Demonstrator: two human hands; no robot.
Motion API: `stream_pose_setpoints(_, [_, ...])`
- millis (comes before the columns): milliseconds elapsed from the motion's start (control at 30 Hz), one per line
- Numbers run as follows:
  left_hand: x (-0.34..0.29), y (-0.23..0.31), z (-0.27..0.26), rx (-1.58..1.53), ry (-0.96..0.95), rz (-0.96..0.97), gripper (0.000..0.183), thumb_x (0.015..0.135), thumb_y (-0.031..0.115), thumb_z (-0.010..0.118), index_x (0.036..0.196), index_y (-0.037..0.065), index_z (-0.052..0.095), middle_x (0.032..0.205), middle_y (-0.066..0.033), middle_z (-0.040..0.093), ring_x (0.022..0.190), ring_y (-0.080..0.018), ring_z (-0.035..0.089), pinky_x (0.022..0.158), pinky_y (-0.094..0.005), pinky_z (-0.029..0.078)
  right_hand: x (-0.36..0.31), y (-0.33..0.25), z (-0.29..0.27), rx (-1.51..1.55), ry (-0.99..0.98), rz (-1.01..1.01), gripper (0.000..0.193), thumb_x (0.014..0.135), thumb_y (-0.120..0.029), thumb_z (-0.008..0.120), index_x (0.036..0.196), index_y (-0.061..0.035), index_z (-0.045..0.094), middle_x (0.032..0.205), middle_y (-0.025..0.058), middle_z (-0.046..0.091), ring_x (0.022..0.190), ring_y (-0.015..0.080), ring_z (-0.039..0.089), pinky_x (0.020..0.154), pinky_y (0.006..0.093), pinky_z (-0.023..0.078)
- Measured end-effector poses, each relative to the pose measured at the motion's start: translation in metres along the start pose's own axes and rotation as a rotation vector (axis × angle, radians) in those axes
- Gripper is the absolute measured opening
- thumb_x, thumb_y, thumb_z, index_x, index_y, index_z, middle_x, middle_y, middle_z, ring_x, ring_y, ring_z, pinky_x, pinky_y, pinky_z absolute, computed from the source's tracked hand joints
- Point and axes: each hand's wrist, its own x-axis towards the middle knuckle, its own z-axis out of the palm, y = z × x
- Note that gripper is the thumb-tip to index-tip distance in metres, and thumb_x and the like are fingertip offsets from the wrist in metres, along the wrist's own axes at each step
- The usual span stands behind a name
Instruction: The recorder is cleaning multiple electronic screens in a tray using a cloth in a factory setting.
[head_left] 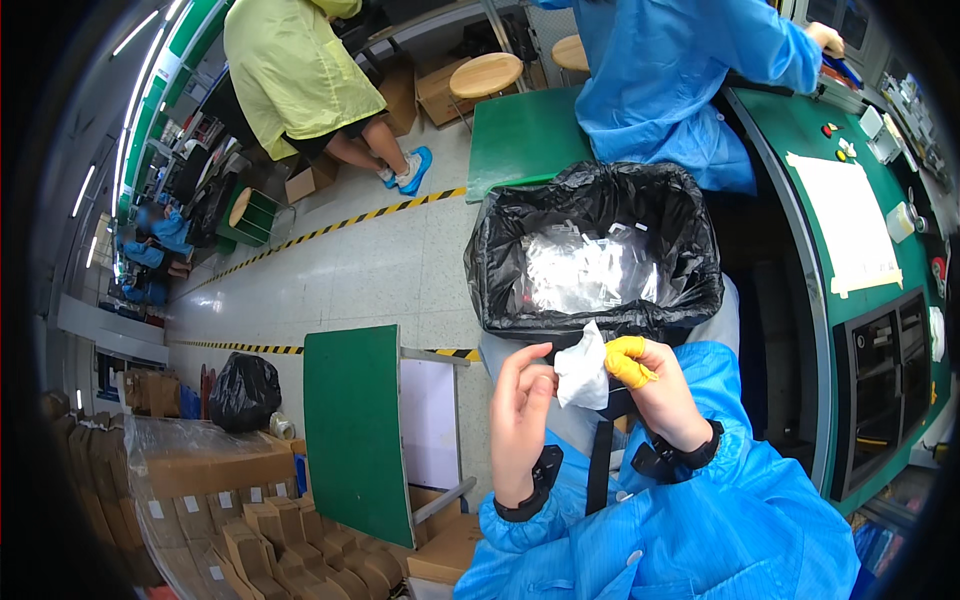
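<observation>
Between my hands, just in front of my lap, is a crumpled white wipe (582, 372). My right hand (668, 395) wears yellow covers on its fingers and pinches the right side of the wipe. My left hand (520, 410) is at the opposite edge, with its index finger raised and its other fingers and thumb curled in against the wipe. Just beyond them stands a bin (490, 300) lined with a black plastic bag. Inside it lies a heap of small clear plastic pieces (590, 265).
At right runs a green workbench (780, 140) with a white sheet (845, 220) and a black-framed unit (880, 385). A person in blue (650, 90) is beyond the bin; another in yellow-green (290, 70) stands farther left. A green panel (350, 430) and cardboard pieces (270, 540) are at left.
</observation>
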Motion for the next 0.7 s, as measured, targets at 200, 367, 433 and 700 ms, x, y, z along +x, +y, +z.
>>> stream_pose_setpoints(200, [-0.0019,0.0028,0.0081,-0.029,-0.006,-0.009,0.036,0.091,0.005,0.056,0.125,-0.001,0.046,0.099,-0.0061,0.062,0.089,-0.0101,0.057,0.081,-0.0231,0.044,0.0004,0.0014,-0.003,-0.008,-0.028,0.01,0.017,0.092,-0.013,0.06,0.098,0.0023,0.064,0.082,0.0027,0.063,0.075,0.0089,0.056,0.07,0.0236,0.046])
stream_pose_setpoints(367, [-0.0038,-0.0028,0.0026,-0.146,-0.005,0.033,0.04,0.088,-0.002,0.059,0.125,-0.002,0.045,0.105,-0.01,0.06,0.097,-0.0128,0.059,0.084,-0.0246,0.047,0.0006,0.0002,-0.0033,-0.006,-0.029,0.054,0.018,0.093,-0.015,0.059,0.096,0.0022,0.064,0.08,0.0028,0.063,0.072,0.0093,0.057,0.068,0.0235,0.046])
stream_pose_setpoints(433, [-0.0043,-0.0029,0.0029,-0.141,0.004,0.046,0.039,0.088,-0.002,0.059,0.124,-0.002,0.046,0.105,-0.0099,0.06,0.096,-0.0126,0.059,0.084,-0.0242,0.047,-0.0003,-0.0003,-0.0027,-0.002,-0.021,0.06,0.018,0.093,-0.015,0.059,0.096,0.002,0.064,0.08,0.003,0.063,0.071,0.0093,0.057,0.068,0.0233,0.046])
stream_pose_setpoints(700, [-0.004,-0.0052,0.0003,-0.075,0.002,0.056,0.025,0.088,-0.005,0.058,0.113,-0.005,0.057,0.104,-0.0065,0.058,0.094,-0.0114,0.058,0.083,-0.0227,0.047,-0.0002,-0.0014,-0.007,0.073,-0.055,0.091,0.021,0.091,-0.016,0.062,0.102,0.0019,0.062,0.088,0.0055,0.065,0.078,0.0116,0.061,0.071,0.0259,0.049])
